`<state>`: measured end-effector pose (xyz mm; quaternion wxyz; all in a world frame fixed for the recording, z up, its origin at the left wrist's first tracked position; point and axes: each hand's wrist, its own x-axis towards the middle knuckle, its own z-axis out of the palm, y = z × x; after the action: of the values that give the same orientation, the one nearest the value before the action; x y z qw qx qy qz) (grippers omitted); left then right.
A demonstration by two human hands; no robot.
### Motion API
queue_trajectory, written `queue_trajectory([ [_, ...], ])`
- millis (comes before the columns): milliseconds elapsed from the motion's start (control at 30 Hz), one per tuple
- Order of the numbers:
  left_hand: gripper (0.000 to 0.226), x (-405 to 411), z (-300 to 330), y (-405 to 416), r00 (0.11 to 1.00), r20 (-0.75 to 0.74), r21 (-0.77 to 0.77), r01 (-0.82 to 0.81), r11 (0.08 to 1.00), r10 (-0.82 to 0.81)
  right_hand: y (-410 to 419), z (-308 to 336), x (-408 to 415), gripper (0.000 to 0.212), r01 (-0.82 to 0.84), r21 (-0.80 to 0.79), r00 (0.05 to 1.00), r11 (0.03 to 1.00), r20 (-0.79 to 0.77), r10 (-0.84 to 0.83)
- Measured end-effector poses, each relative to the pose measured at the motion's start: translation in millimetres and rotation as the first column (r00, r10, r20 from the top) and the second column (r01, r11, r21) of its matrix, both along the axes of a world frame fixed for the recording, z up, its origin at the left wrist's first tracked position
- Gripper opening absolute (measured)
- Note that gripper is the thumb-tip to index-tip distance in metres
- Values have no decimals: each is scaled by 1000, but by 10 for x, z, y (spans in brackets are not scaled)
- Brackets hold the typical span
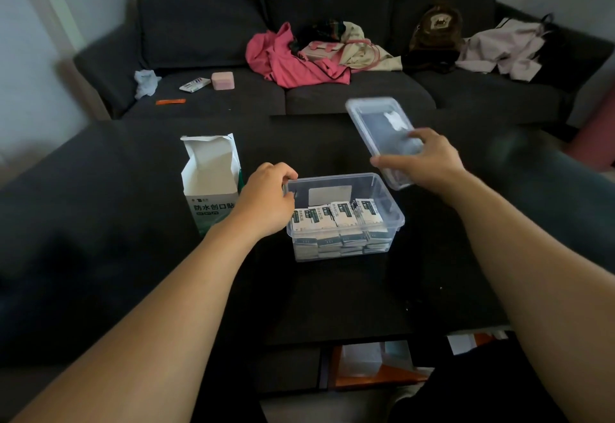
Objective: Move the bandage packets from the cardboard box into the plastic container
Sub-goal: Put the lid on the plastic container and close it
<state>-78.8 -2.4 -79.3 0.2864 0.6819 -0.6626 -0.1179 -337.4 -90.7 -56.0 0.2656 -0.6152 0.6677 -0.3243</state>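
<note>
1. The plastic container (394, 219) is set at the centre of the frame on the dark table (349, 296), and its left rim is gripped by the curled fingers of the left hand (268, 201); this hold is judged to be there to steady the tub while a cover is brought to it.
2. The clear lid (372, 116) is held tilted in the air, above and to the right of the container, clear of its rim. It is pinched at its near end by the right hand (429, 161), thumb under one side and fingers spread over the top, presumably so that it can be lowered flat onto the opening.
3. The cardboard box (209, 183) is left standing upright at the centre left of the frame, just beside the left hand, with its top flaps torn open. Its visible interior looks white and bare; the bottom cannot be seen.
4. The bandage packets (336, 219) are found inside the container, so the transfer is judged to be largely or wholly done.
5. The packets are seen as small flat white sachets with dark green printed bands. The lower ones are stacked in tidy rows against the clear walls, while the upper ones lie loose and slanted, well below the rim.
</note>
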Motion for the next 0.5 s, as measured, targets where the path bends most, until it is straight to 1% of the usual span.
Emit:
queue_trajectory([
  [33,29,3,0,-14,1000,-7,-5,-18,1000,18,64,106,42,98,-149,0,985,989,85,149],
  [67,27,13,-3,-29,999,-35,-13,-41,999,40,145,210,89,94,-316,10,945,949,96,314],
  [100,27,17,4,-31,994,-90,-13,-70,997,69,210,281,126,93,-459,36,888,888,39,458],
  [133,28,26,6,-32,983,-156,-4,-98,995,96,253,313,152,94,-554,73,829,829,-39,558],
  [167,29,28,14,-21,968,-221,15,-121,993,121,265,309,168,95,-603,116,784,789,-99,613],
  [267,33,12,45,28,901,-380,101,-185,977,210,238,247,185,98,-631,231,721,741,-179,670],
  [333,32,-8,78,63,828,-503,145,-201,969,247,221,233,205,98,-634,316,685,706,-193,702],
  [367,36,-19,98,83,810,-528,160,-199,967,254,221,232,219,100,-635,349,669,689,-196,716],
  [400,39,-17,103,90,812,-529,167,-188,968,249,224,234,239,101,-637,370,656,677,-202,727],
  [433,38,-12,97,94,828,-510,166,-172,971,234,232,235,261,102,-638,381,648,669,-204,734],
  [467,31,-4,83,96,848,-484,155,-160,975,216,243,241,285,104,-639,386,644,665,-204,737],
  [500,20,2,71,103,864,-461,149,-150,977,203,259,250,305,105,-640,391,641,662,-203,740],
])
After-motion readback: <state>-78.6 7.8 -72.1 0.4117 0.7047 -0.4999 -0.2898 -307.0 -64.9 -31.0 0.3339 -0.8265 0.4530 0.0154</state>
